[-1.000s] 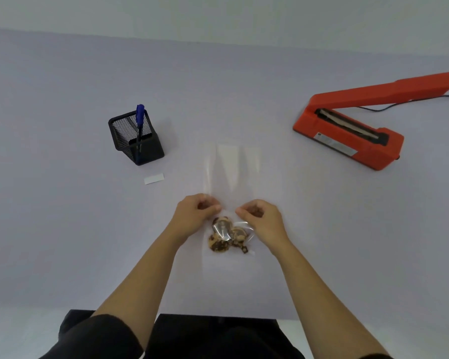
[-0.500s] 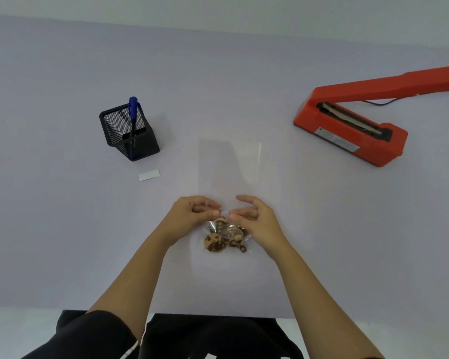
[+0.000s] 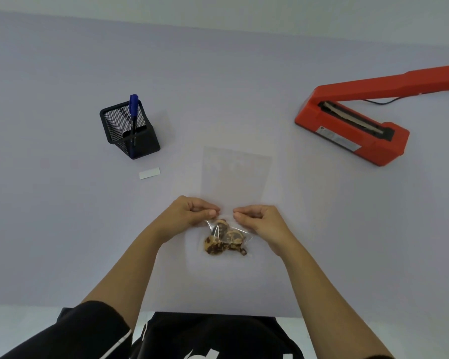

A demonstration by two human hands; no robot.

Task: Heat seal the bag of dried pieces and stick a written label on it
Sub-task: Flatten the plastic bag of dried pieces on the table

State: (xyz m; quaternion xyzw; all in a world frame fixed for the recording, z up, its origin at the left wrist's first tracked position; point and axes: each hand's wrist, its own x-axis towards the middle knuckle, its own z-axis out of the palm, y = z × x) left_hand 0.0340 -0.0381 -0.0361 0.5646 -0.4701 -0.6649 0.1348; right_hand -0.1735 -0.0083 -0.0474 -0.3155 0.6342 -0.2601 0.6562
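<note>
While both hands pinch it, the clear bag (image 3: 235, 177) lies flat on the pale table (image 3: 62, 229), open end pointing away from the person. Left hand (image 3: 192, 212) is curled almost closed, thumb and fingertips nipping the plastic just above the dried pieces (image 3: 224, 239). Right hand (image 3: 259, 220) is the same, fingers folded in, gripping the plastic right beside the left hand's grip, small gap between the two. Dried pieces, brown and tan, are bunched at the near end of the bag. Red heat sealer (image 3: 353, 128) sits well to the right of the bag and farther back, arm raised. Black mesh pen holder (image 3: 130, 130) stands to the bag's far left with a blue pen (image 3: 133, 110) upright in it. White label (image 3: 149, 173) lies flat between holder and bag, just in front of the holder, touching neither.
</note>
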